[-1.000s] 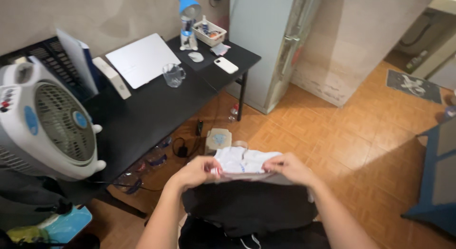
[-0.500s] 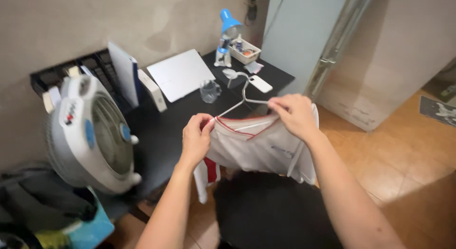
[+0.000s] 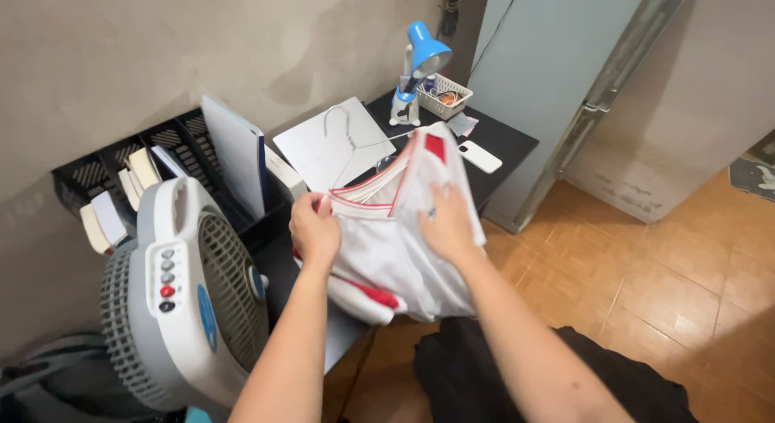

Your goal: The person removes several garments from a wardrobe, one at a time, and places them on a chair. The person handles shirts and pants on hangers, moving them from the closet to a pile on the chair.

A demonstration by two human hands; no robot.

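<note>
Left hand (image 3: 315, 229) pinched the collar of a white shirt (image 3: 395, 245); right hand (image 3: 446, 223), at its 3 o'clock, lay flat and open on the cloth. The shirt hung on a wire hanger (image 3: 345, 136) above the tabletop (image 3: 500, 140), with a fan (image 3: 190, 298) at 8 o'clock. Judged best: steady the collar and smooth the shoulders evenly along the wire.

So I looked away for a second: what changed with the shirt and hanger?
The white shirt and wire hanger went up from lap height to above the desk. The right hand shifted from the collar onto the cloth; the left hand still grips the collar.
</note>
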